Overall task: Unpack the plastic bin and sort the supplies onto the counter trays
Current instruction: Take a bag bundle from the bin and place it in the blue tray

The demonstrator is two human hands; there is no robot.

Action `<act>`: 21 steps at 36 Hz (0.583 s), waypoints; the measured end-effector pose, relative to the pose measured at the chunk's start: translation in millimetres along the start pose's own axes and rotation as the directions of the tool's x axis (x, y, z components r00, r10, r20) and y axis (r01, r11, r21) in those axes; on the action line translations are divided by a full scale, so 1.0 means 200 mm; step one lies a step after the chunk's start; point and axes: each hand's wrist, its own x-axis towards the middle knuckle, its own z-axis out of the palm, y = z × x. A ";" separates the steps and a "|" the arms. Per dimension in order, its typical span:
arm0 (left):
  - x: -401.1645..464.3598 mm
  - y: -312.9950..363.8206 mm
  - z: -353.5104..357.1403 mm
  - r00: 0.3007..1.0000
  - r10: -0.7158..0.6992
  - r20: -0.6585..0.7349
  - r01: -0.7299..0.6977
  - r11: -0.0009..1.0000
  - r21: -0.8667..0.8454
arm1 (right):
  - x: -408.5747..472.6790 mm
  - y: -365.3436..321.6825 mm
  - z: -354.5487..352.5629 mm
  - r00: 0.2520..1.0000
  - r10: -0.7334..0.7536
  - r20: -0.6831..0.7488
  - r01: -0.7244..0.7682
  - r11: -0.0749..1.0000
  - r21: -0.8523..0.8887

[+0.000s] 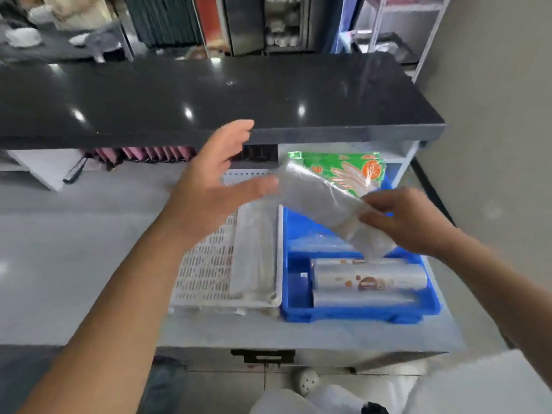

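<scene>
Blue tray's (301,316) far end behind clear packet (322,198)

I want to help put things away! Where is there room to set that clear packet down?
The slotted left part of the white perforated tray is bare, beside the clear packet already lying in it. The grey counter left of that tray is bare too. The blue plastic tray is crowded with clear plastic rolls.

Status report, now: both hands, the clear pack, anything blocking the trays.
Right hand grips clear plastic pack over blue tray. Left hand open, reaching for pack. White slotted tray holds one pack; nothing blocking.
</scene>
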 end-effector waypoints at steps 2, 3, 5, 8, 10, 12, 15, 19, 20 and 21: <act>0.14 0.04 0.13 0.993 0.080 0.090 -0.104 0.946 0.306 | 0.09 0.09 -0.03 1.000 -0.008 -0.016 0.006 0.986 -0.168; 0.21 0.04 0.21 0.982 0.095 0.164 -0.157 0.891 0.427 | 0.13 0.12 -0.03 1.000 -0.019 -0.004 0.018 0.970 -0.241; 0.32 0.00 0.36 0.946 0.049 0.320 -0.241 0.766 0.596 | 0.20 0.19 -0.01 0.998 -0.033 0.062 0.054 0.926 -0.373; 0.43 -0.14 0.56 0.904 -0.075 0.421 -0.300 0.589 0.751 | 0.27 0.27 0.07 0.990 -0.043 0.133 0.106 0.851 -0.515; 0.47 -0.24 0.64 0.895 -0.134 0.425 -0.286 0.557 0.780 | 0.28 0.32 0.14 0.987 -0.054 0.153 0.131 0.819 -0.559; 0.49 -0.32 0.69 0.888 -0.162 0.430 -0.280 0.552 0.786 | 0.29 0.36 0.19 0.982 -0.054 0.179 0.148 0.813 -0.564; 0.49 -0.43 0.74 0.886 -0.149 0.438 -0.288 0.564 0.774 | 0.29 0.42 0.26 0.980 -0.079 0.184 0.168 0.824 -0.541; 0.52 -0.53 0.77 0.882 -0.168 0.440 -0.277 0.570 0.773 | 0.30 0.48 0.34 0.983 -0.107 0.152 0.172 0.834 -0.524; 0.52 -0.55 0.78 0.877 -0.186 0.444 -0.273 0.567 0.777 | 0.31 0.50 0.35 0.983 -0.104 0.154 0.170 0.835 -0.524; 0.52 -0.56 0.78 0.870 -0.208 0.448 -0.268 0.563 0.781 | 0.31 0.51 0.37 0.982 -0.098 0.163 0.170 0.835 -0.523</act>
